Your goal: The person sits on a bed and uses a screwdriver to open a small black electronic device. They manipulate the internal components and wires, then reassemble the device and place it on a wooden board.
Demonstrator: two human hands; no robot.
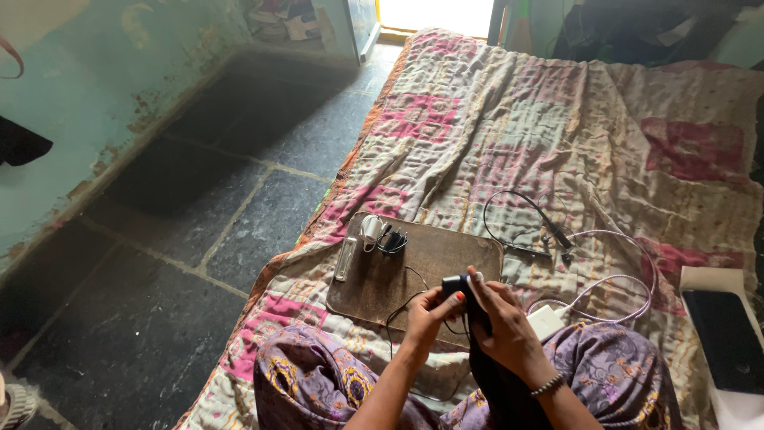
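While both hands work above the lap, the small black device (pixel 455 284) sits between them, just over the near edge of the brown board (pixel 414 275) that lies on the patchwork quilt (pixel 509 119) of the bed. Left hand (pixel 430 312): the grip is closed on the device, fingertips pinching its lower end. Right hand (pixel 503 318): the grip is closed around a dark strap or cloth strip (pixel 481 318) that hangs from the device toward the lap; its exact attachment cannot be told.

Handling judgement: the device appears small, rigid and light, suited to a two-finger pinch on its flat sides. A thin black cord (pixel 402 306) trails from it onto the board; the cord is limp and likely to snag, so hold should be taken on the body, not the cord. The strap is soft and gives no firm purchase.

Nearby items on the board: a white charger plug (pixel 371 229), a coiled black cable (pixel 393 240), a slim clear case (pixel 345 259). On the quilt to the right: a black wire loop (pixel 517 219), a white cable (pixel 621 287) with its white adapter (pixel 545 321)
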